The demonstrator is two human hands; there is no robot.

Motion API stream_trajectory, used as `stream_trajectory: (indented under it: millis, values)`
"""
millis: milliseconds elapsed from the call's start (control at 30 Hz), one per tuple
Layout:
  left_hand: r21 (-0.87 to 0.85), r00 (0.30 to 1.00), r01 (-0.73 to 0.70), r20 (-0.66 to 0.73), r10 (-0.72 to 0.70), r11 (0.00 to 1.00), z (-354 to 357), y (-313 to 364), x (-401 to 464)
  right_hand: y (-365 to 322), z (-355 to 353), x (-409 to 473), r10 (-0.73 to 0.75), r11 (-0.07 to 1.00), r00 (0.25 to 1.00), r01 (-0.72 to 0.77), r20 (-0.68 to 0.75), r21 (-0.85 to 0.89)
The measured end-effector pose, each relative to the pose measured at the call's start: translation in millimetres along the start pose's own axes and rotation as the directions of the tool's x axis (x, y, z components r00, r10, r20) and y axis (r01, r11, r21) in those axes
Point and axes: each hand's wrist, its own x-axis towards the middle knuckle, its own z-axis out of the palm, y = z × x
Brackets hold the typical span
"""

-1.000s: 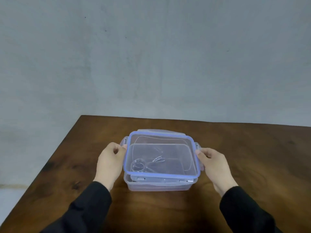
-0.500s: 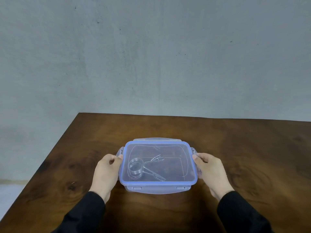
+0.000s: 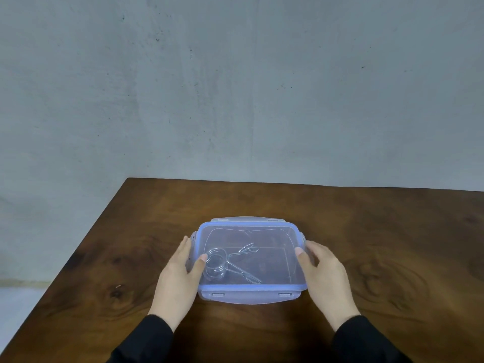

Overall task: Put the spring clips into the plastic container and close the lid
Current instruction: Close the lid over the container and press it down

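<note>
A clear plastic container [image 3: 251, 297] stands on the brown wooden table, covered by its transparent lid [image 3: 275, 231] with a blue rim. Through the lid I see a metal spring clip [image 3: 230, 263] lying inside, its coil at the left. My left hand [image 3: 180, 273] rests against the container's left side with the thumb on the lid's left edge. My right hand [image 3: 324, 273] is at the right side, thumb on the lid's right edge. The side latch flaps are mostly hidden by my fingers. The front and back flaps stick out flat.
The wooden table [image 3: 392, 258] stretches to the right; its left edge runs diagonally close to my left arm and its far edge meets a grey wall [image 3: 235, 87]. Black sleeves cover both forearms.
The lid, held tilted above the container one second ago, has come down flat on it. Both hands moved lower along the sides and their thumbs now press on the lid's edges.
</note>
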Motion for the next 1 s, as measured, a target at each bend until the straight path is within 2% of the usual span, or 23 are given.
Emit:
stream_trajectory:
  millis: [100,267,400,633,667,733,800,867,933,1000]
  values:
    - [-0.101,0.991,0.088,0.111,-0.077,0.991,6,1,-3,-2,5,-6,0.036,0.999,0.995,-0.035,0.093,-0.016]
    - [-0.335,0.983,0.155,0.146,-0.111,0.929,8,-2,-5,-4,5,-5,0.062,0.987,0.991,-0.079,0.12,0.139]
    - [-0.369,0.982,0.162,0.152,-0.112,0.915,11,-3,-6,-9,0,-3,0.107,0.965,0.985,-0.136,0.134,0.226]
    - [-0.375,0.982,0.128,0.176,-0.065,0.918,7,1,-8,-11,-1,-3,0.12,0.955,0.984,-0.151,0.134,0.256]
    - [-0.349,0.982,0.119,0.182,-0.057,0.93,5,1,-8,-11,-2,-2,0.137,0.964,0.982,-0.161,0.127,0.209]
    - [-0.192,0.992,0.035,0.129,-0.01,0.981,-2,1,-4,-10,-6,3,0.1,0.994,0.993,-0.102,0.07,0.025]
    - [-0.027,0.994,-0.113,-0.006,0.113,0.993,-10,6,5,-18,-9,10,-0.083,0.989,0.996,0.085,0.02,-0.122]
    - [0.114,0.959,-0.272,-0.051,0.279,0.955,-10,17,20,-28,-6,23,-0.285,0.928,0.948,0.31,0.146,-0.206]
    - [0.341,0.879,-0.469,0.097,0.466,0.814,-2,32,39,-37,2,39,-0.368,0.836,0.869,0.465,0.331,-0.291]
    - [0.462,0.799,-0.598,0.277,0.533,0.656,12,41,57,-44,11,53,-0.379,0.767,0.824,0.534,0.42,-0.356]
